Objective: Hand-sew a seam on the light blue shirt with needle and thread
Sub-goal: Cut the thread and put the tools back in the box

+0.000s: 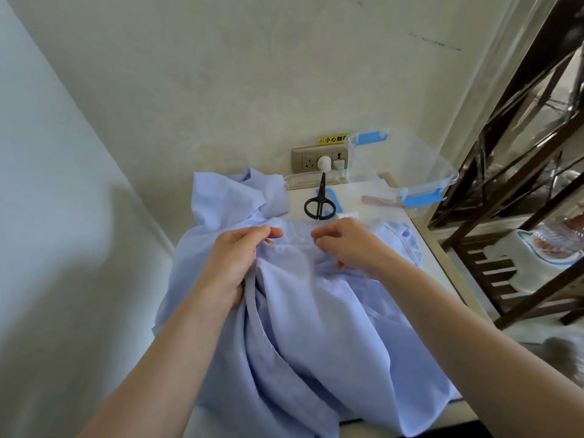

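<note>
The fingers of the left hand are closed narrow, thumb against forefinger, and a fold of the light blue shirt is pinched between them. More cloth is gathered under the palm, probably so that the loose bulk is kept from sliding. At 3 o'clock from them, and a little apart, the fingers of the right hand are curled down onto the same stretch of cloth, with the thumb tucked against a fold beneath. Whether a needle is held there cannot be told; neither needle nor thread can be made out.

A short span of fabric with a stitched edge is held between the two hands. It is judged that the span is being drawn flat and steadied so the seam line can be found or worked. The rest of the shirt is spread across the desk and hangs over its near edge at 6 o'clock, with a crumpled part heaped at 11 o'clock.

Black scissors are laid at 12 o'clock, just beyond the shirt and within easy reach, presumably for cutting thread. A small white item lies beside them; what it is cannot be told. A clear box with blue latches is tilted at 1 o'clock against the wall, by the wall socket. A dark shelf rack stands at 3 o'clock, well apart.
</note>
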A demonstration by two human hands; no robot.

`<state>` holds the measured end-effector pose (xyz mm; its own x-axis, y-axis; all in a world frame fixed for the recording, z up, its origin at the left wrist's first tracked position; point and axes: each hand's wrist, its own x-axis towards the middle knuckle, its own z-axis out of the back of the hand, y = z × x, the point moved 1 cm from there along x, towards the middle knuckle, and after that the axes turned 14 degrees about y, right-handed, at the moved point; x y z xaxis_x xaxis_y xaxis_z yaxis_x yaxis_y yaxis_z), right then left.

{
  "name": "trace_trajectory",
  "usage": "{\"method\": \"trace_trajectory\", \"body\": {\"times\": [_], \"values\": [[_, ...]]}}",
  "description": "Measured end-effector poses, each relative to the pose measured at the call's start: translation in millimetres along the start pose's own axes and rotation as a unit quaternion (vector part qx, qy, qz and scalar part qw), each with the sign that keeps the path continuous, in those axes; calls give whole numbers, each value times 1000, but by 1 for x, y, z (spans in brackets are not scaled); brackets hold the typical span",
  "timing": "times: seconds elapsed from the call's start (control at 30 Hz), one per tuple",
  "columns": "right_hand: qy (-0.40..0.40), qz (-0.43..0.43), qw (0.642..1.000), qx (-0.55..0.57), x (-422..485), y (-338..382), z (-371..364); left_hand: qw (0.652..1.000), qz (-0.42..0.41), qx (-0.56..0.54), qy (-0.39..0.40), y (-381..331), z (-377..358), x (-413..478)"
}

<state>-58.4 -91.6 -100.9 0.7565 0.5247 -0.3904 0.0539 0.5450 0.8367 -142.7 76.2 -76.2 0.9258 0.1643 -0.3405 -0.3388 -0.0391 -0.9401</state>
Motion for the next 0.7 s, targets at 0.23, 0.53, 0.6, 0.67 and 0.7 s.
{"method": "trace_trajectory", "body": {"times": [0.23,0.53,0.6,0.67,0.7], "values": [[-110,37,993,26,26,3,24,1000,-1,5,5,-4,2,14],[-172,-58,945,-274,73,9,20,999,8,-47,26,-4,4,16],[-166,-73,938,-295,79,11,19,999,-6,-47,6,-4,3,14],[-152,-94,933,-313,81,12,21,999,-19,-45,-4,-6,1,12],[-148,-101,933,-312,81,12,22,999,-23,-41,-4,-6,0,11]]}}
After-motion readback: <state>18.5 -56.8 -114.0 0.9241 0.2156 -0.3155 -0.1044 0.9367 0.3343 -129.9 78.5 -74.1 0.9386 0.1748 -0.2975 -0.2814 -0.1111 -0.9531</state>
